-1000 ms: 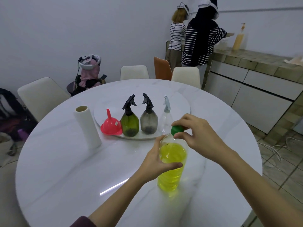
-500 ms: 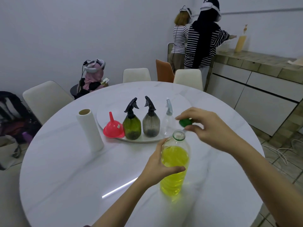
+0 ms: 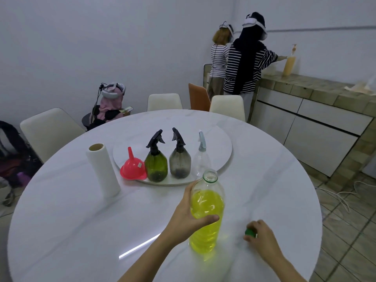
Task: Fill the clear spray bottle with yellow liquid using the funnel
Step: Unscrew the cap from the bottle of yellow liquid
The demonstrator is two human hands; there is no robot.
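Note:
A plastic bottle of yellow liquid (image 3: 206, 216) stands uncapped on the white round table (image 3: 81, 220). My left hand (image 3: 188, 210) grips its middle. My right hand (image 3: 261, 236) is low at the table's right, pinching the green cap (image 3: 249, 232) against the tabletop. On the turntable (image 3: 219, 143) behind stand the clear spray bottle (image 3: 201, 157) with a pale trigger, a grey spray bottle (image 3: 180, 159) and a green spray bottle (image 3: 156, 161). The red funnel (image 3: 133, 167) lies upside down at the turntable's left edge.
A paper towel roll (image 3: 103, 169) stands upright left of the funnel. Pale chairs (image 3: 48, 129) ring the table's far side. Two people in striped tops (image 3: 242, 64) stand at a tiled counter (image 3: 317, 88) at the back right. Cables (image 3: 341, 198) lie on the floor.
My right hand lifted the green cap off the bottle and carried it down to the table at the right. My left hand kept hold of the bottle.

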